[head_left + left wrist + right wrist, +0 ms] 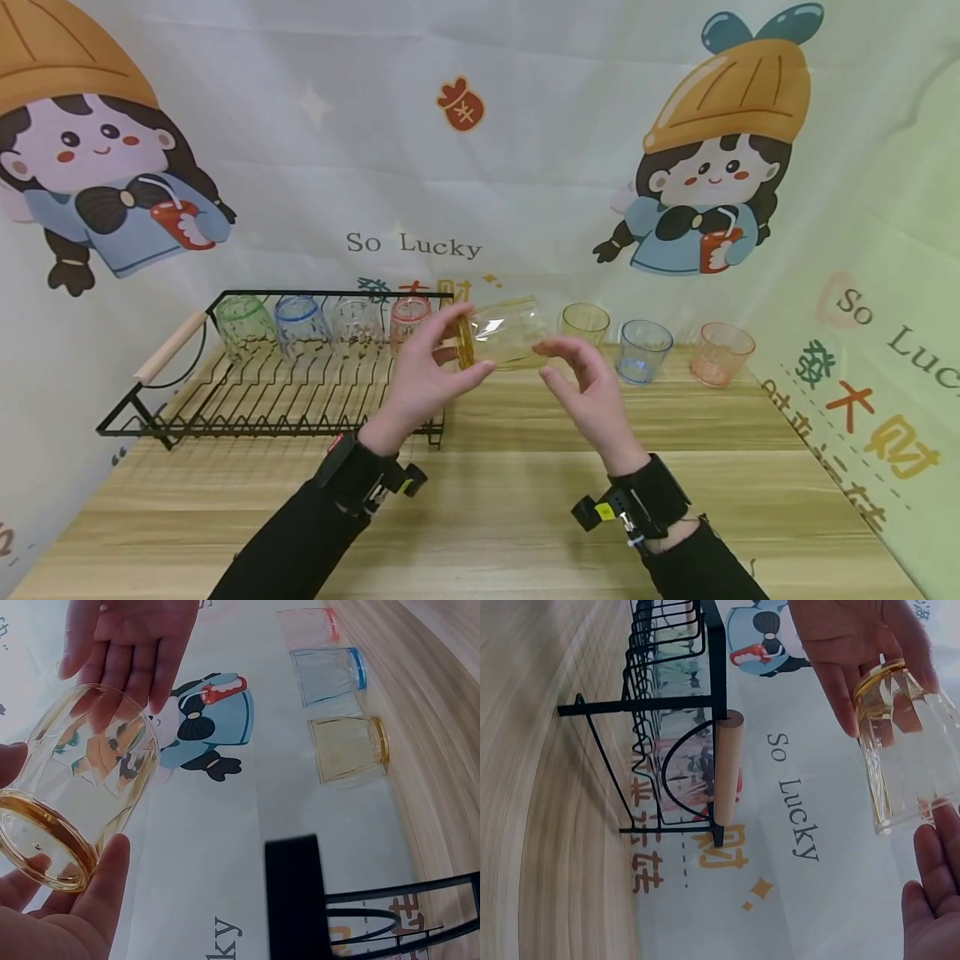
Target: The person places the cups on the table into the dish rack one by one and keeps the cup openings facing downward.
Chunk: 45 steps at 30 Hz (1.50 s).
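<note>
A yellow-tinted glass is held sideways above the table, its thick amber base toward the left and its mouth toward the right. My left hand grips it round the base; the left wrist view shows thumb and fingers on either side of that base. At the mouth end is my right hand, its fingertips touching or nearly touching the rim. Those fingers look relaxed and are not wrapped round the glass in the right wrist view, where the right hand is partly cut off.
On the left stands a black wire rack with a wooden handle. Green, blue, clear and red-rimmed glasses sit along its back. Yellow, blue and pink glasses stand at the table's back right, before a printed cloth.
</note>
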{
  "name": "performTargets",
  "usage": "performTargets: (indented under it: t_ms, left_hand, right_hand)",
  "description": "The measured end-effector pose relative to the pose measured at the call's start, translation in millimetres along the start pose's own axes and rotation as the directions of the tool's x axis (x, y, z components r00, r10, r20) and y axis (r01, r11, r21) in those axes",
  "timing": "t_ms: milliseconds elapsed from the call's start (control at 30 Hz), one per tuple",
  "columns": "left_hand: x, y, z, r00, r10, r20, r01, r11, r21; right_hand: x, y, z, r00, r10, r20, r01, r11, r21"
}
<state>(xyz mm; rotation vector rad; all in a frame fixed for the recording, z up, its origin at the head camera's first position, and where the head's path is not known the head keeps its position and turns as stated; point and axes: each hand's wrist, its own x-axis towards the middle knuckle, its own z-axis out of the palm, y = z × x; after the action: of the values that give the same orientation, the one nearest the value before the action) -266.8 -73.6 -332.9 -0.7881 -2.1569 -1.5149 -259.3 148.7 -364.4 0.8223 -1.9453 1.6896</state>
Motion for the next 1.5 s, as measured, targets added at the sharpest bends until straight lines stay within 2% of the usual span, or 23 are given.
performTargets:
  t_ms: [300, 600, 867, 1200, 1500]
  left_hand:
    - [-2.4, -1.3, -10.6, 1.000, -0.029, 0.006, 0.029, 0.999, 0.024]
    - [-5.7, -3.6, -24.0, 0.998, -0.067, 0.011, 0.066, 0.996, 0.066]
    - [-8.0, -2.9, -33.7, 0.996, -0.090, 0.011, 0.090, 0.995, 0.052]
    - [-10.5, -2.8, -44.5, 0.993, -0.119, -0.002, 0.119, 0.988, 0.103]
    - [-12.9, -4.2, -57.6, 0.990, -0.141, 0.012, 0.138, 0.980, 0.141]
  right_hand:
    - [-4.6, 0.8, -9.7, 0.999, 0.037, 0.021, -0.036, 0.998, -0.047]
    - [-8.2, 4.1, -20.9, 1.000, 0.020, 0.011, -0.019, 0.997, -0.075]
    - [-10.0, 7.0, -28.3, 1.000, 0.024, 0.001, -0.024, 0.995, -0.094]
    - [-12.1, -12.6, -32.4, 1.000, 0.004, -0.007, -0.005, 0.992, -0.129]
    - [-16.6, 13.4, -45.7, 1.000, 0.023, -0.008, -0.024, 0.989, -0.146]
